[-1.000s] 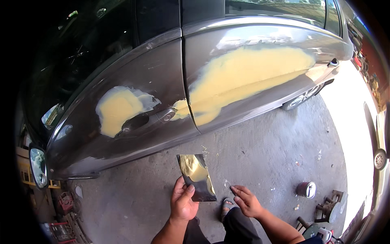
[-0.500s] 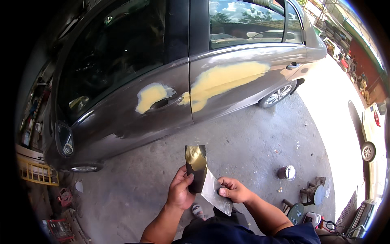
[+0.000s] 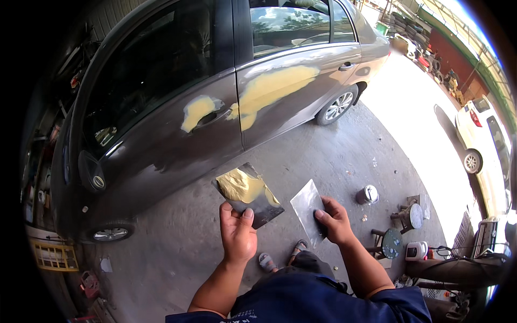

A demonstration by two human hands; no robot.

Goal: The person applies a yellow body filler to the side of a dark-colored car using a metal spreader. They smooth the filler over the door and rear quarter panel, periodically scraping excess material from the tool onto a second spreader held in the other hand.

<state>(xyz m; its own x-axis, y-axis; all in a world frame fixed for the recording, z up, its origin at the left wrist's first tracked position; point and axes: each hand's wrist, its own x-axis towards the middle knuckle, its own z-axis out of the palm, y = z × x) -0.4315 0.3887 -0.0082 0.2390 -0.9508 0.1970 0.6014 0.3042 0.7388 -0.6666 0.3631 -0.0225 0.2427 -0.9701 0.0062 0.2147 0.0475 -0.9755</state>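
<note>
In my left hand (image 3: 237, 237) is a dark flat board (image 3: 264, 215) bearing a glossy mound of yellow filler (image 3: 237, 185), my thumb on its lower edge. To its right, my right hand (image 3: 334, 220) pinches a thin, pale metallic-looking flat spreader (image 3: 305, 207), which stands apart from the board. Beyond both hands is the grey car (image 3: 151, 161), with one yellow filler patch (image 3: 196, 113) beside the front door handle and a larger one (image 3: 269, 89) across the rear door.
A metal can (image 3: 368, 195), stools (image 3: 392, 243) and a white jug (image 3: 415, 251) stand on the concrete floor at right. A yellow metal frame (image 3: 54, 253) lies at left. Tyres (image 3: 409, 29) and a white car (image 3: 482, 129) are in sunlight outside.
My view has lifted, showing more of the car's windows and surroundings. The spreader has separated from the board, which now lies tilted at an angle in my left hand.
</note>
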